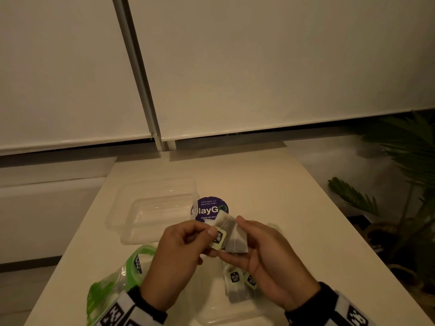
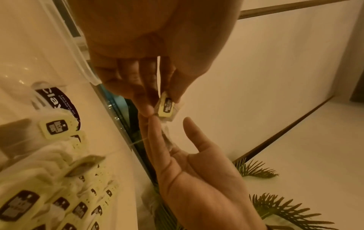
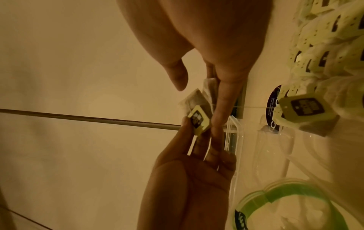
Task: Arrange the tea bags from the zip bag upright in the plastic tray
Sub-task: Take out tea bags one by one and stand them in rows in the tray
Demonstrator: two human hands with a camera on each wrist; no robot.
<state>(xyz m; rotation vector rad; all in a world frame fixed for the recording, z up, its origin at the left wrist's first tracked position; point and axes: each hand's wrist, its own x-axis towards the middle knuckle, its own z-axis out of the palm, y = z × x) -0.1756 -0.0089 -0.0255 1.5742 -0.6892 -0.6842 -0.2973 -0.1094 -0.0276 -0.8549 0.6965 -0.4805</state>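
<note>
A small white paper tea bag (image 1: 234, 238) with a pale green tag (image 1: 218, 238) was held above the surface, the tag pinched by the left hand (image 1: 179, 250), the pouch cradled in the right hand (image 1: 266, 250). It was judged light, soft and tearable, best gripped by its top edge. The clear plastic tray (image 1: 150, 208) stood unfilled behind; the green-zipped bag (image 1: 117, 278) lay near left.
</note>
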